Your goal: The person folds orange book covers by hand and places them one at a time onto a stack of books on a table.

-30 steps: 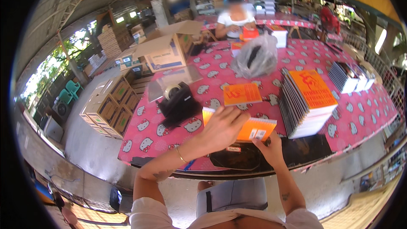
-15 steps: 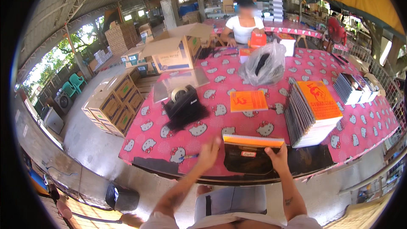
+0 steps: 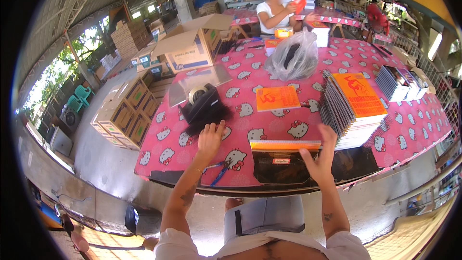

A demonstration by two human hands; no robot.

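My left hand (image 3: 211, 142) reaches forward with its fingers apart at the near edge of a pile of thin black strands (image 3: 216, 115). Whether a strand lies between its fingertips is too small to make out. A black tape dispenser (image 3: 198, 100) with a roll of tape sits at that pile. My right hand (image 3: 321, 156) is open, thumb spread from its fingers, at the right end of a notebook (image 3: 285, 146) showing an orange-and-white edge. That notebook rests at the top of a black holder (image 3: 269, 169) with a small red label. Blue-handled pliers (image 3: 220, 175) lie between my hands.
An orange-covered booklet (image 3: 277, 98) lies flat ahead. To the right stands a tall stack of spiral-bound orange notebooks (image 3: 353, 103). A clear plastic bag (image 3: 292, 58) and an opened carton (image 3: 190, 50) are farther off. Across the table a person (image 3: 275, 17) holds a red booklet.
My left hand has moved left and forward from beside the notebook to the black strands. My right hand has loosened from the notebook's end. The person opposite has lifted a red booklet.
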